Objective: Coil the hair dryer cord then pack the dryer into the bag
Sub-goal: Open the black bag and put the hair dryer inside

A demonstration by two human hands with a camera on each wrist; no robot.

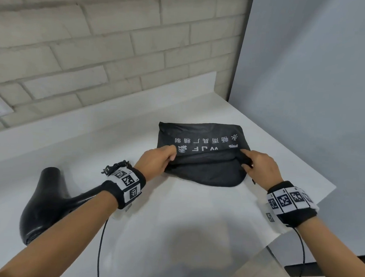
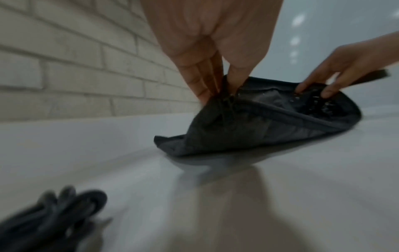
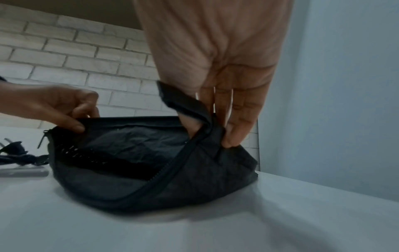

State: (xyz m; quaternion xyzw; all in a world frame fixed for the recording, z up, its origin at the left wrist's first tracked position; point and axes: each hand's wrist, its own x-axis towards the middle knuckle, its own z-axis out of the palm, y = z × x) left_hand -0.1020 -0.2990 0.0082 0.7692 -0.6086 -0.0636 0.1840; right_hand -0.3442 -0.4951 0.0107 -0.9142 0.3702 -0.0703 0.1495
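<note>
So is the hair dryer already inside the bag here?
No, the hair dryer lies on the counter to the left of the bag, whose opening both hands are holding apart.

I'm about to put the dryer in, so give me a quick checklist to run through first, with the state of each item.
1. Bag mouth open: ok, zipper parted, lining visible.
2. Left hand pinches the mouth's left end: ok.
3. Right hand pinches the right end: ok.
4. Cord bundled: looks ok, loops lie together beside the dryer, but blurred.
5. Hair dryer within reach: ok, lying on the counter under the left forearm.
6. A hand free to lift the dryer: not ok, both hold the bag.
</note>
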